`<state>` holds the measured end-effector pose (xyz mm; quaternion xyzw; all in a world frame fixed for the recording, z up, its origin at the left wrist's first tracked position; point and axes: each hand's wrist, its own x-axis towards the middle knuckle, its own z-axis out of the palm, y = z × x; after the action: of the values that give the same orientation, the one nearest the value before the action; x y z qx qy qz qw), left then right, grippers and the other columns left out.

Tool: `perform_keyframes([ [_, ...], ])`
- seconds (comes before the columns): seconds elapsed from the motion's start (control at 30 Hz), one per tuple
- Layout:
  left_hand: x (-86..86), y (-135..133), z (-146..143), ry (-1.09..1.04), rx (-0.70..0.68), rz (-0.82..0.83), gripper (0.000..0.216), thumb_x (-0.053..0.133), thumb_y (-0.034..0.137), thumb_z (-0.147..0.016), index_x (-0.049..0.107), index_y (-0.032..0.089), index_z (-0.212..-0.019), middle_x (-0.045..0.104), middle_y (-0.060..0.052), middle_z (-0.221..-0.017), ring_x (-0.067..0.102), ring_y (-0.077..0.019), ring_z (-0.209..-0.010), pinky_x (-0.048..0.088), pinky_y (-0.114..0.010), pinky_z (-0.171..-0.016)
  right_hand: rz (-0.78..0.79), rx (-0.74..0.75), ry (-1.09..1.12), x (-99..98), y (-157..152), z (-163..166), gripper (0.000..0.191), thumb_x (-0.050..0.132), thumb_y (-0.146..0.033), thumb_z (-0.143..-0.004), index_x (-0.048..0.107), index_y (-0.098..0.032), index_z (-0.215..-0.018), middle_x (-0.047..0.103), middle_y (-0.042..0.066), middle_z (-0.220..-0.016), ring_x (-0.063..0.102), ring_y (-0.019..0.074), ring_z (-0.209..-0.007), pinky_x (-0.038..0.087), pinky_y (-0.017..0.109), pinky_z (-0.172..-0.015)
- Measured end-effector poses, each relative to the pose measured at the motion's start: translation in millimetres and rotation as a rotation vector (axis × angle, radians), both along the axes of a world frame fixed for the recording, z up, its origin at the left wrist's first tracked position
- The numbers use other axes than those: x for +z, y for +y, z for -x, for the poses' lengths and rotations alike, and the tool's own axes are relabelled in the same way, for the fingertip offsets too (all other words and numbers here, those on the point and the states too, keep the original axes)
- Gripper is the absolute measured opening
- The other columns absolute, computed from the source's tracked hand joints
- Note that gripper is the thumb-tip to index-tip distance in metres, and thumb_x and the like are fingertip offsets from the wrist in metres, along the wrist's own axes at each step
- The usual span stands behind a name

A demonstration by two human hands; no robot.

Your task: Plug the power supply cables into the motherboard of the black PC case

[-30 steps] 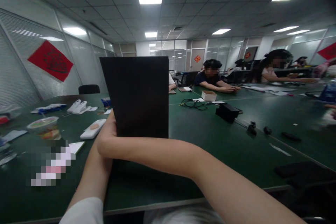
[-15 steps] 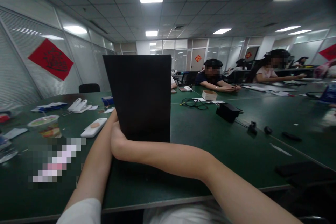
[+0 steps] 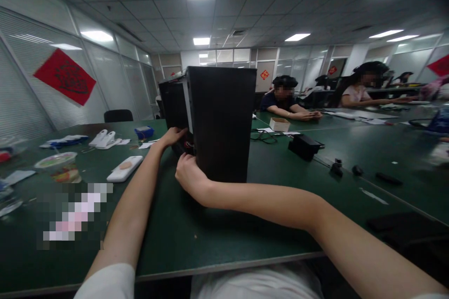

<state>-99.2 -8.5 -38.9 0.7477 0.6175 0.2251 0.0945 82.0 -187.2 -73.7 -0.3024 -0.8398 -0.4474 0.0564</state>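
Note:
A tall black computer case stands upright on the green table in front of me. Its left side shows a gap with a pale inner edge and a few thin wires, some of them red, low down. My left hand is at the far side of this gap, its fingers bent against the case and the tips partly hidden. At the near lower left edge, my right hand has its fingers curled round the case, with the forearm crossing in front of it. What lies deeper inside is too dark to make out.
Left on the table are a white device, a lidded plastic cup and a blue box. To the right are a black box, an open carton and small black items. Co-workers sit beyond.
The case has turned and shifted right, so its left side with the gap and wires now shows. Both hands, formerly largely behind or against its left edge, are now in plain sight.

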Motion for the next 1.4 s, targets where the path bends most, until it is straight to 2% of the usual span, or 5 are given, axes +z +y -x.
perform_keyframes([
  [0.27, 16.8, -8, -13, 0.228, -0.112, 0.139, 0.078, 0.045, 0.081, -0.084, 0.080, 0.012, -0.096, 0.075, -0.009, -0.086, 0.062, -0.0209, -0.076, 0.045, -0.026, -0.069, 0.112, 0.025, 0.117, -2.4, 20, -81, 0.046, 0.037, -0.015, -0.102, 0.054, 0.011, -0.135, 0.070, 0.025, -0.091, 0.066, 0.0247, -0.074, 0.048, 0.031, -0.055],
  [0.47, 28.2, -20, -30, 0.257, -0.127, 0.284, 0.075, 0.056, 0.080, -0.078, 0.081, 0.013, -0.104, 0.077, -0.009, -0.090, 0.066, -0.0242, -0.084, 0.048, -0.026, -0.075, 0.168, -0.050, 0.160, -1.6, 38, -119, 0.041, 0.032, -0.027, -0.106, 0.064, 0.000, -0.110, 0.067, 0.021, -0.091, 0.067, 0.0251, -0.076, 0.044, 0.030, -0.057],
  [0.7, 27.7, -22, -58, 0.461, -0.222, 0.279, 0.083, 0.045, 0.080, -0.085, 0.069, 0.015, -0.131, 0.069, -0.014, -0.134, 0.065, -0.0271, -0.114, 0.049, -0.026, -0.090, 0.171, -0.152, 0.170, -4.3, 83, -173, 0.042, 0.026, -0.033, -0.108, 0.060, -0.010, -0.114, 0.073, 0.020, -0.098, 0.072, 0.0259, -0.080, 0.037, 0.029, -0.062],
  [0.9, 18.5, -23, -91, 0.665, -0.192, 0.198, 0.081, 0.051, 0.071, -0.087, 0.056, 0.012, -0.143, 0.061, -0.022, -0.141, 0.063, -0.0333, -0.121, 0.050, -0.036, -0.096, 0.156, -0.139, 0.201, -9.4, 129, -220, 0.052, 0.026, -0.045, -0.108, 0.066, -0.011, -0.108, 0.075, 0.019, -0.092, 0.070, 0.0246, -0.076, 0.029, 0.031, -0.063],
  [1.4, 44.2, -70, -125, 0.751, -0.248, 0.299, 0.066, 0.050, 0.058, -0.094, 0.058, 0.016, -0.144, 0.063, -0.018, -0.140, 0.062, -0.0330, -0.121, 0.049, -0.036, -0.097, 0.201, -0.189, 0.284, -14.6, 146, -247, 0.057, 0.030, -0.048, -0.107, 0.073, -0.011, -0.099, 0.077, 0.019, -0.094, 0.069, 0.0221, -0.077, 0.022, 0.031, -0.060],
])
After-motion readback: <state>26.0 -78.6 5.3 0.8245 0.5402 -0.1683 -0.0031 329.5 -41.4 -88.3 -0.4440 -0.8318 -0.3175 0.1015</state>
